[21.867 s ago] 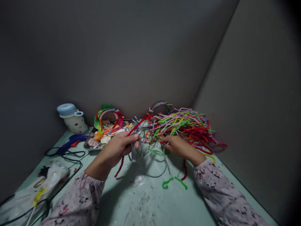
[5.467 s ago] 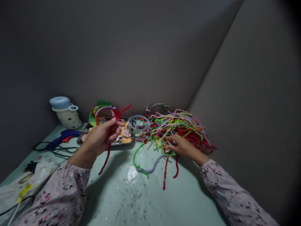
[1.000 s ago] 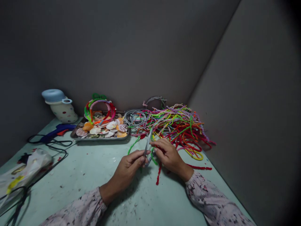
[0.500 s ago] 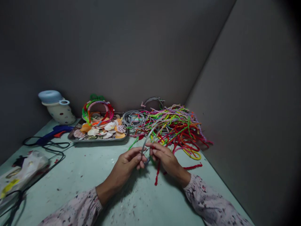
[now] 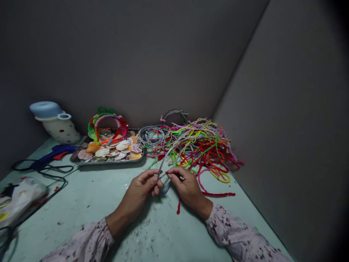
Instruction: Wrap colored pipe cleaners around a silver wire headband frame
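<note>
My left hand (image 5: pixel 143 187) is closed, with thumb and fingers pinching one end of a thin grey headband (image 5: pixel 164 159). The band curves up and away toward the heap behind it. Close beside it, my right hand (image 5: pixel 188 186) is closed in a pinch, and a bit of red pipe cleaner (image 5: pixel 178 208) shows at its fingertips and below the hand. How the red piece meets the band is hidden by the fingers. Beyond both hands lies a tangled heap of coloured pipe cleaners (image 5: pixel 201 145).
A metal tray (image 5: pixel 109 164) of seashells (image 5: pixel 124 145) stands at the back left, with several wrapped headbands (image 5: pixel 120 127) on it. Further left are a lidded bottle (image 5: pixel 58 127), a blue glue gun (image 5: pixel 51 156), a black cord (image 5: pixel 61 182) and a plastic bag (image 5: pixel 27 193). Grey bare headbands (image 5: pixel 152 136) lie behind.
The view has shifted slightly to the right. My right fingertips have drawn together, and red now shows between them. My left hand keeps its pinch on the grey headband.
</note>
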Action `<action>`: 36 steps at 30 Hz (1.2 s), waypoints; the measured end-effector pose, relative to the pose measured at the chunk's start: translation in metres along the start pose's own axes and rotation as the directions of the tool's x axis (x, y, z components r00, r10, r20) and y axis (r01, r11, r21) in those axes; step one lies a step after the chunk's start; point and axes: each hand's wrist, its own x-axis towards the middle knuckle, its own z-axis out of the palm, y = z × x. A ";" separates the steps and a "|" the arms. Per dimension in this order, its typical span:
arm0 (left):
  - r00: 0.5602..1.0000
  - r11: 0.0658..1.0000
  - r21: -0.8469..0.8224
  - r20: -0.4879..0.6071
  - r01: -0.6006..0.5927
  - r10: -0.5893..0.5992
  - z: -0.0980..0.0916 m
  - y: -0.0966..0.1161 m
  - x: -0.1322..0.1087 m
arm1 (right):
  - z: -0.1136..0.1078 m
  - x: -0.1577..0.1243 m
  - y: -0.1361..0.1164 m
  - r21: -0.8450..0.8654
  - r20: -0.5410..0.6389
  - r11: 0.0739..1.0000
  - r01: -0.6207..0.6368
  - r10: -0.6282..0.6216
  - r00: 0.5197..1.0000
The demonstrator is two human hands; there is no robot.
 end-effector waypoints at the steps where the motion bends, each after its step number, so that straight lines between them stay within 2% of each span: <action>1: 1.000 1.000 -0.010 0.002 0.000 0.000 0.000 0.000 0.000 | 0.000 0.000 -0.001 -0.007 -0.003 1.000 0.016 -0.016 1.000; 7: 1.000 1.000 -0.019 0.021 0.007 -0.007 0.001 0.001 -0.001 | 0.004 -0.003 -0.002 0.047 0.062 0.999 0.003 -0.006 0.998; 11: 0.998 1.000 -0.016 0.062 0.025 -0.024 0.001 0.003 -0.001 | 0.008 -0.005 -0.004 0.126 0.037 0.991 -0.035 0.031 0.999; 20: 0.999 0.994 0.110 0.050 -0.006 0.001 0.001 0.001 0.000 | 0.011 -0.007 -0.012 0.110 0.086 0.993 -0.039 0.029 0.996; 23: 1.000 0.992 0.127 -0.006 -0.007 0.008 -0.002 0.003 0.002 | 0.000 -0.001 -0.023 0.088 0.180 0.996 -0.008 -0.008 0.984; 25: 0.999 0.996 0.085 -0.045 -0.006 0.010 -0.004 0.007 0.004 | -0.017 0.004 -0.040 -0.005 0.248 0.997 0.076 -0.072 0.966; 27: 0.997 1.000 -0.006 -0.077 -0.011 0.010 -0.005 0.012 0.006 | -0.036 0.006 -0.063 -0.060 0.237 0.986 0.153 -0.135 0.962; 28: 0.996 0.998 -0.060 -0.090 -0.015 0.010 -0.005 0.015 0.006 | -0.044 0.006 -0.075 -0.071 0.240 0.988 0.140 -0.119 0.964; 29: 0.995 0.993 -0.115 -0.098 -0.018 0.007 -0.004 0.018 0.007 | -0.051 0.003 -0.085 -0.061 0.291 0.991 0.120 -0.097 0.952; 30: 0.995 0.986 -0.163 -0.103 -0.021 0.004 -0.004 0.021 0.007 | -0.054 -0.001 -0.093 -0.031 0.392 0.992 0.123 -0.101 0.914; 32: 0.994 0.970 -0.242 -0.104 -0.014 -0.012 -0.002 0.025 0.007 | -0.050 -0.011 -0.098 -0.037 0.590 0.992 0.121 -0.076 0.803; 33: 0.994 0.962 -0.272 -0.104 -0.006 -0.023 -0.001 0.026 0.006 | -0.044 -0.015 -0.095 -0.067 0.634 0.989 0.128 -0.057 0.772; 34: 0.994 0.954 -0.298 -0.103 0.004 -0.036 -0.001 0.027 0.005 | -0.035 -0.018 -0.088 -0.107 0.615 0.986 0.131 -0.037 0.788; 36: 0.994 0.939 -0.343 -0.092 0.029 -0.064 0.001 0.026 0.004 | -0.017 -0.020 -0.069 -0.154 0.454 0.986 0.071 0.007 0.891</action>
